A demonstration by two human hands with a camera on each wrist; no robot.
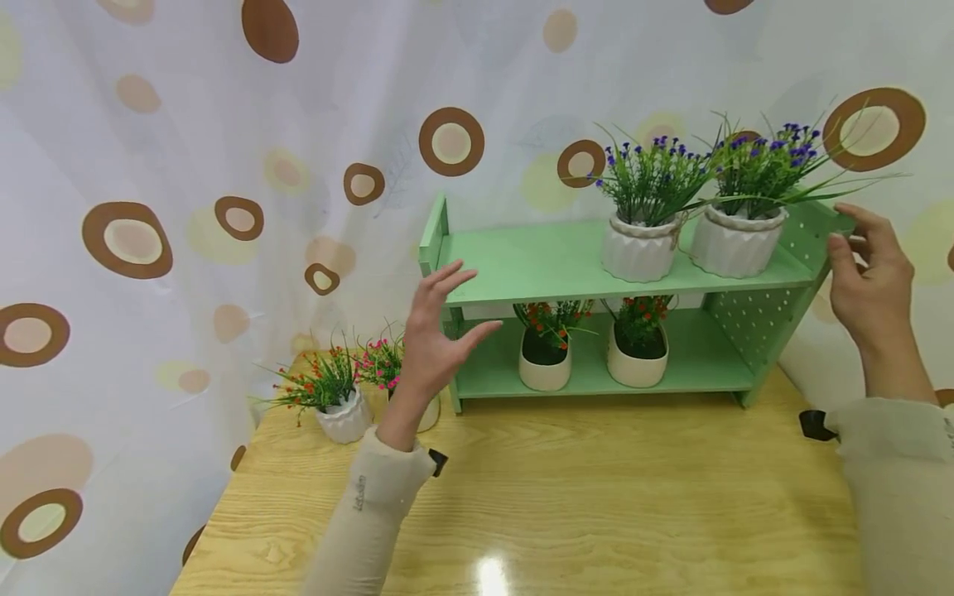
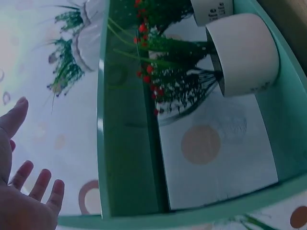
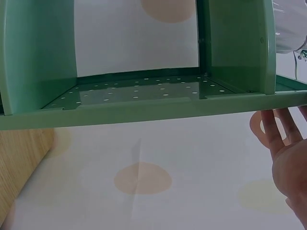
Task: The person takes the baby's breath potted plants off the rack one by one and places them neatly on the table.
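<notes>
A green two-tier shelf [image 1: 529, 277] stands on the wooden table. My left hand [image 1: 436, 335] is held up at its left end, thumb and fingers spread wide with nothing between them; the left wrist view shows this hand [image 2: 29, 191] apart from the shelf. At the other end my right hand [image 1: 875, 277] touches the upper part of the side panel [image 1: 812, 236]. In the right wrist view, this hand's fairly straight fingers [image 3: 273, 129] meet the panel's edge; the thumb is out of sight there. Two white pots [image 1: 638, 252] [image 1: 738, 244] with purple flowers sit on the top board.
Two cream pots [image 1: 546, 374] [image 1: 637, 368] with red flowers stand on the lower board. Left of the shelf, on the table [image 1: 596, 488], are a white pot [image 1: 346, 420] with orange-red flowers and a pink-flowered plant [image 1: 380, 362], partly hidden by my left arm. A patterned curtain [image 1: 298, 124] hangs behind.
</notes>
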